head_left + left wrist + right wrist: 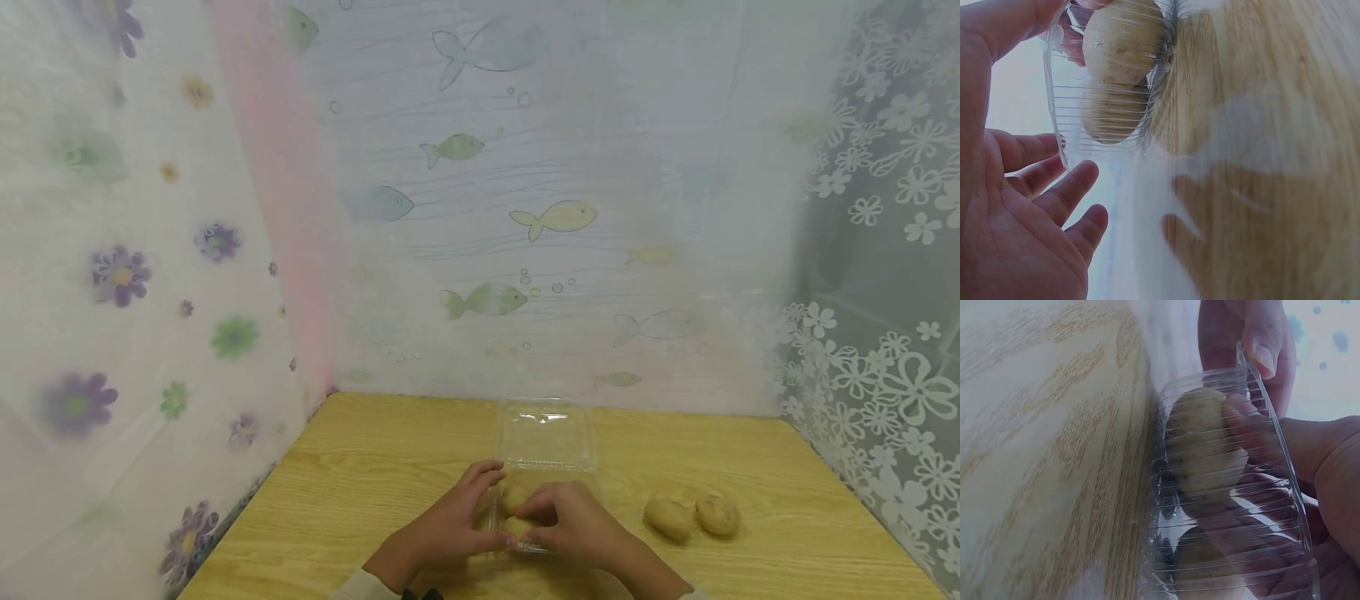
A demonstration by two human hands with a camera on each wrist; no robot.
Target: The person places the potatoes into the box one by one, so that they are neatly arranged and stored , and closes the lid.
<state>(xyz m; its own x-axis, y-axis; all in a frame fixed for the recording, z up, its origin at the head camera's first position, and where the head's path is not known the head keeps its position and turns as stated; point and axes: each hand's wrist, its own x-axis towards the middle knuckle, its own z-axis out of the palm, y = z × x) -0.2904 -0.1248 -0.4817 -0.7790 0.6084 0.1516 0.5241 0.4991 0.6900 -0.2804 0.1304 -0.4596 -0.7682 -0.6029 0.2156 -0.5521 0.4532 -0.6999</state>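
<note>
On the desk point(360, 467): a clear box point(1304, 525) is standing, its lid point(545, 437) lying open at the back.
Inside the box: a far potato point(514, 498) and a near potato point(517, 527) are sitting together.
Right hand point(573, 521): it is pinching the near potato, partly covering both.
Left hand point(450, 521): spread, it is touching the box's left side.
To the right: two loose potatoes point(669, 519) are lying.
Behind: a fish-printed sheet point(570, 167) is hanging.

Splayed left hand point(459, 517) — curled right hand point(577, 522) (nearby)
</note>
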